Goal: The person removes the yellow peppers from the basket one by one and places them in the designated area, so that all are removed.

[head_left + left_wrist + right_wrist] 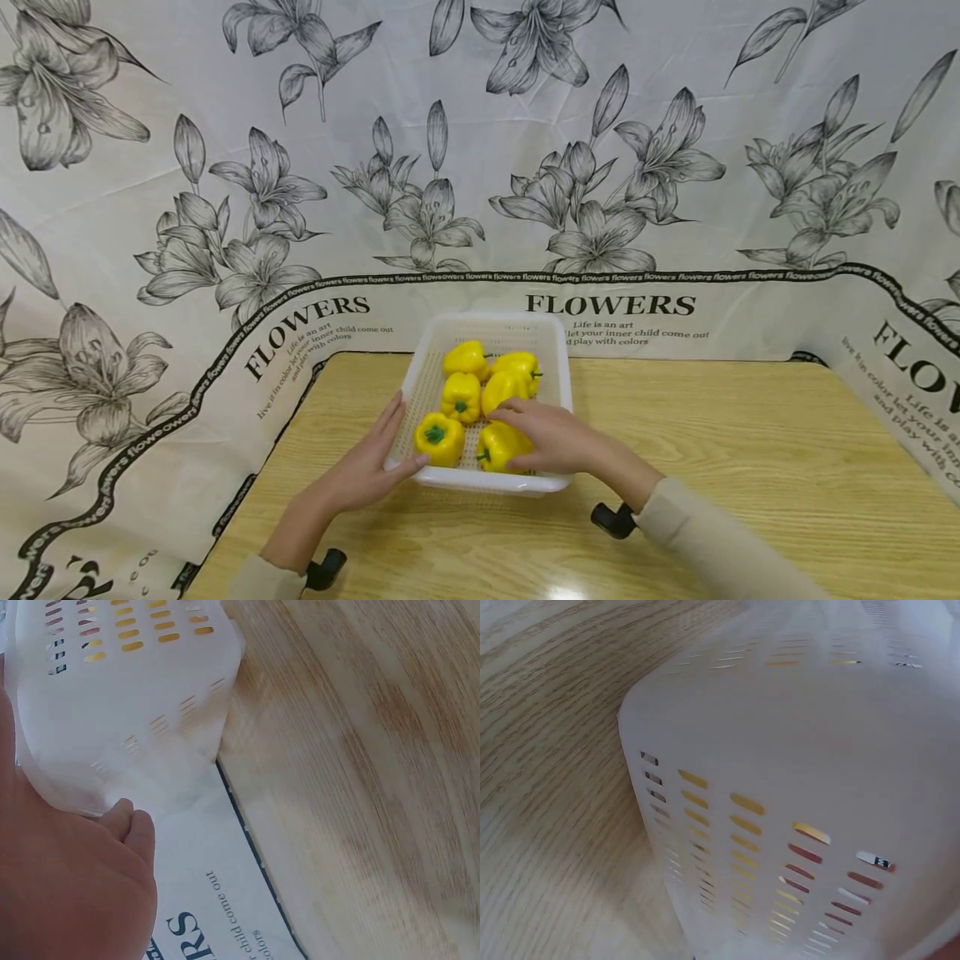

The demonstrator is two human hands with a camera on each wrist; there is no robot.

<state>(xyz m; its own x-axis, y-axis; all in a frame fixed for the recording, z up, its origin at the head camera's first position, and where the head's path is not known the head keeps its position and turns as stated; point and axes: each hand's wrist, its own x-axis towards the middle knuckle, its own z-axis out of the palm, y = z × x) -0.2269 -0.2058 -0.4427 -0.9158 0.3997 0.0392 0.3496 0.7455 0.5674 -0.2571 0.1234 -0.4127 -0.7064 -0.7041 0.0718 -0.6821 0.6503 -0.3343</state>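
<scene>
A white perforated plastic basket (487, 481) holds several yellow bell peppers (461, 397) with green stems. At its front left, my left hand (366, 473) grips the rim, thumb over the front corner and fingers along the outer side. The left wrist view shows fingertips (139, 829) bent against the basket's edge. My right hand (558, 437) reaches over the right rim, its fingers and thumb around the front-right bell pepper (495, 448), which the hand partly covers. From the right wrist, the slotted basket wall (780, 742) fills most of the view and hides that grasp.
The basket stands on a wood-grain table (712, 450), near its back edge. A white cloth (465, 208) with printed flowers and lettering hangs behind and at both sides. A black wrist mount (613, 520) sits under the right wrist and another (326, 569) by the left.
</scene>
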